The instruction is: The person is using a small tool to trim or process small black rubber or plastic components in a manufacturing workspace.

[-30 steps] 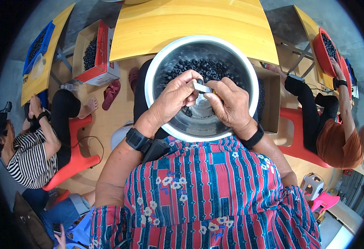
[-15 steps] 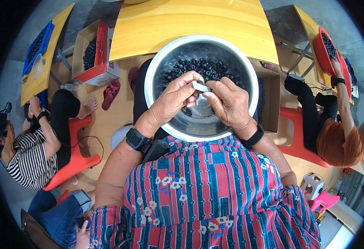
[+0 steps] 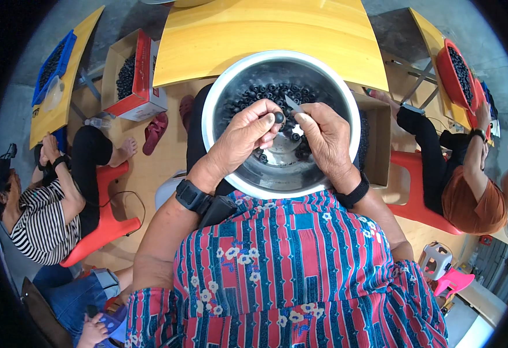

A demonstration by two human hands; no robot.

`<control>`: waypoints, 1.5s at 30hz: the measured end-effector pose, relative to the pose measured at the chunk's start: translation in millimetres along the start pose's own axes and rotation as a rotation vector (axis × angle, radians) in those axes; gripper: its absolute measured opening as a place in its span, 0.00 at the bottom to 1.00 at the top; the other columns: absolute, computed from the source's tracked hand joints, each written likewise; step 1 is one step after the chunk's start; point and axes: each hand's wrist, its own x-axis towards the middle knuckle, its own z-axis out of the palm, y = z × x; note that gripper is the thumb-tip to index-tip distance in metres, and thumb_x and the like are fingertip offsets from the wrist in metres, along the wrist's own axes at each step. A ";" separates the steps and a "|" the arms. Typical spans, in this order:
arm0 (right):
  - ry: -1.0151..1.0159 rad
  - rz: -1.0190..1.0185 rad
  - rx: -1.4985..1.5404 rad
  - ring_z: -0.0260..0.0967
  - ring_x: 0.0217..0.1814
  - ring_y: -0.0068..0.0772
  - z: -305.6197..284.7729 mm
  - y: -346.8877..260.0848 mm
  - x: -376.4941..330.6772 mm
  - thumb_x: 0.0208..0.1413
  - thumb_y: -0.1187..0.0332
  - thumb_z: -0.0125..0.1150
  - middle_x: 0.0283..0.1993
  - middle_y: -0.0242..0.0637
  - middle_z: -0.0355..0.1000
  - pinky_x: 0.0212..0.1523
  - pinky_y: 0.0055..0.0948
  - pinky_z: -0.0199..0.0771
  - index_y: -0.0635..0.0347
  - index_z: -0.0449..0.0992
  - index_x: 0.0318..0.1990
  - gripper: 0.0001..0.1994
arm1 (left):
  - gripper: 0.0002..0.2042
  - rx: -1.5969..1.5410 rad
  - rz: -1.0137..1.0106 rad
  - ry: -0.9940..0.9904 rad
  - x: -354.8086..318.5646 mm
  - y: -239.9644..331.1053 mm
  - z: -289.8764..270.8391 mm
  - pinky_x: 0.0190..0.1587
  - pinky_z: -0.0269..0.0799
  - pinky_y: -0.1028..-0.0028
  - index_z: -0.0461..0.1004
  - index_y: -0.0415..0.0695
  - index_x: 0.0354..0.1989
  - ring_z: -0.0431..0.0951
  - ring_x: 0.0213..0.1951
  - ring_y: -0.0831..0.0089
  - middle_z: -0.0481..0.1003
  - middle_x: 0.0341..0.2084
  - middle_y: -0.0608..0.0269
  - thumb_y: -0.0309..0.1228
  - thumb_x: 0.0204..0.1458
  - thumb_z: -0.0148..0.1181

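Observation:
Over a wide metal bowl (image 3: 209, 124) in front of my body, my left hand (image 3: 239, 139) is closed, pinching a small round black rubber-like piece (image 3: 279, 118) between thumb and fingertips. My right hand (image 3: 328, 141) grips a small knife, whose pale blade (image 3: 293, 104) sticks out past the thumb and points up and left. A short gap separates the blade from the pinched piece. The knife's handle is hidden in my fingers. Below both hands, many loose black ring-like pieces (image 3: 260, 93) lie in the bowl, mostly toward its far side.
A yellow table (image 3: 265, 35) stands just beyond the bowl. Cardboard boxes hold black pieces at left (image 3: 144, 75) and right (image 3: 376, 139). Co-workers sit on red stools on both sides, the right one by a red basin (image 3: 448, 75). Another person is partly visible at lower left.
The blade has come away from the black piece as my right hand turned slightly right. My left hand stays nearly in place. The right co-worker's arm and the lower-left person's hand have shifted.

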 end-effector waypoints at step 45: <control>-0.129 -0.089 0.143 0.73 0.34 0.38 1.0 2.7 3.0 0.47 0.70 0.71 0.34 0.42 0.74 0.36 0.29 0.72 0.59 0.79 0.43 0.14 | 0.09 -0.157 -0.172 -0.012 3.5 -3.0 -10.5 0.26 0.57 0.86 0.71 0.45 0.43 0.59 0.25 0.88 0.67 0.28 0.73 0.37 0.63 0.57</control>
